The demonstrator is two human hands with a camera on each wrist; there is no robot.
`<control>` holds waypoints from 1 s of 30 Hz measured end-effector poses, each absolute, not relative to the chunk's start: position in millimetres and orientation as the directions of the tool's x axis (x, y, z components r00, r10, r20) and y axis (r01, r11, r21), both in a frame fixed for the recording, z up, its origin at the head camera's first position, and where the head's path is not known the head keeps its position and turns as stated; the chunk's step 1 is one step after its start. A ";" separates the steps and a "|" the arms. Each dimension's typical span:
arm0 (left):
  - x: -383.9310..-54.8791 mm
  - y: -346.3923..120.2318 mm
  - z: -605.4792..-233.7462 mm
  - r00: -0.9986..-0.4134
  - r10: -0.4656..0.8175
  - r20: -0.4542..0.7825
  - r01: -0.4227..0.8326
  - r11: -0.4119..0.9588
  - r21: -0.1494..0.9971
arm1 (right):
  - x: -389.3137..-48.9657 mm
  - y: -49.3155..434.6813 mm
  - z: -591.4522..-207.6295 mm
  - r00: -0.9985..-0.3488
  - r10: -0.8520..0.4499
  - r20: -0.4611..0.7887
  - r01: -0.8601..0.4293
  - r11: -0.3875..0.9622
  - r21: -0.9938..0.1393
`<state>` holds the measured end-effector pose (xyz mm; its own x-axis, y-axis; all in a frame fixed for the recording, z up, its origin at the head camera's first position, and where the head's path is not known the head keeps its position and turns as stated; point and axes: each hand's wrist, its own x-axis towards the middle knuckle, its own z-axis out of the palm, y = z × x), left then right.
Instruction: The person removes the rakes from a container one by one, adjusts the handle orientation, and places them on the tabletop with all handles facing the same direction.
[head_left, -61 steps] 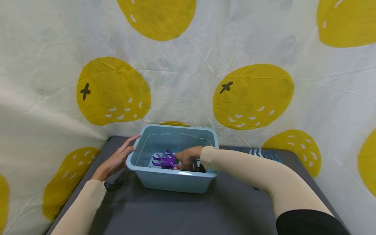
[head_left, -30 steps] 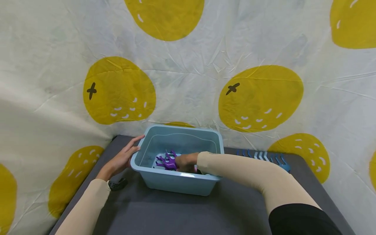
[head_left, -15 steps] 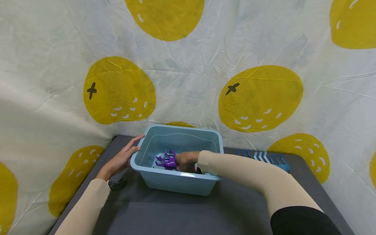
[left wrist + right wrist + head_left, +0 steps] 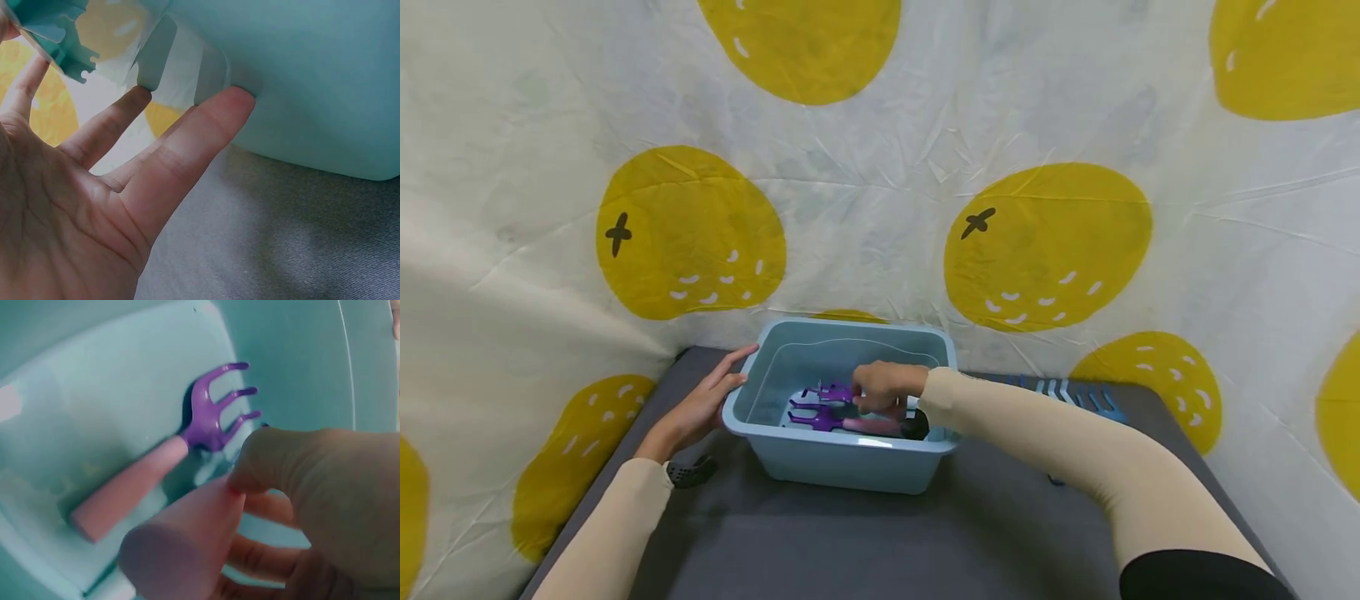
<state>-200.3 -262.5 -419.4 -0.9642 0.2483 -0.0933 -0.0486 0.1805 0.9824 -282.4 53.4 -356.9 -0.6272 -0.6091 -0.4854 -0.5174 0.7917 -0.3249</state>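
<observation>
A light blue plastic basin (image 4: 842, 462) stands on the grey surface. My left hand (image 4: 700, 410) rests its spread, straight fingertips against the basin's left end; the left wrist view shows the thumb and fingers touching the outer wall (image 4: 319, 94). Inside the basin, my right hand (image 4: 887, 385) grips a hand rake by its pink handle (image 4: 187, 544); purple tines (image 4: 833, 392) show beyond the fingers in the head view. Another hand rake (image 4: 208, 415), with three purple tines and a pink handle, lies on the basin floor beside it.
Behind the right forearm, several blue tines (image 4: 1101, 400) of other rakes lie at the back right of the grey surface (image 4: 820, 542). A white cloth (image 4: 865, 233) printed with yellow fruit hangs right behind the basin. A pale piece (image 4: 112, 587) shows low in the right wrist view.
My right hand has risen and moved toward the basin's back with one rake, which now shows apart from the rake lying nearer the front wall. The left hand stays at the basin's left end.
</observation>
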 end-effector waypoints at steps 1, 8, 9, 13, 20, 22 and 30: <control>-200.3 -262.9 -419.5 -0.964 0.249 -0.092 -0.047 0.182 0.982 | -282.5 55.5 -355.8 -0.624 -0.617 -0.480 -0.530 0.785 -0.320; -200.5 -263.6 -419.4 -0.965 0.250 -0.083 -0.034 0.194 0.981 | -281.5 64.7 -348.8 -0.657 -0.642 -0.395 -0.644 0.751 -0.148; -200.3 -263.1 -419.1 -0.964 0.251 -0.083 -0.035 0.192 0.981 | -281.1 65.6 -348.1 -0.667 -0.644 -0.375 -0.655 0.746 -0.117; -199.9 -261.3 -417.9 -0.965 0.248 -0.087 -0.039 0.193 0.980 | -281.9 68.3 -351.1 -0.673 -0.681 -0.289 -0.713 0.701 0.008; -200.0 -260.2 -417.8 -0.964 0.248 -0.100 -0.052 0.194 0.980 | -284.3 77.6 -345.9 -0.647 -0.749 -0.142 -0.754 0.657 -0.033; -199.8 -260.0 -417.6 -0.963 0.248 -0.105 -0.058 0.192 0.980 | -285.4 82.2 -339.4 -0.639 -0.760 -0.119 -0.754 0.649 -0.098; -198.9 -261.3 -416.3 -0.964 0.239 -0.112 -0.067 0.189 0.980 | -293.1 110.0 -311.6 -0.573 -0.817 -0.068 -0.749 0.555 -0.362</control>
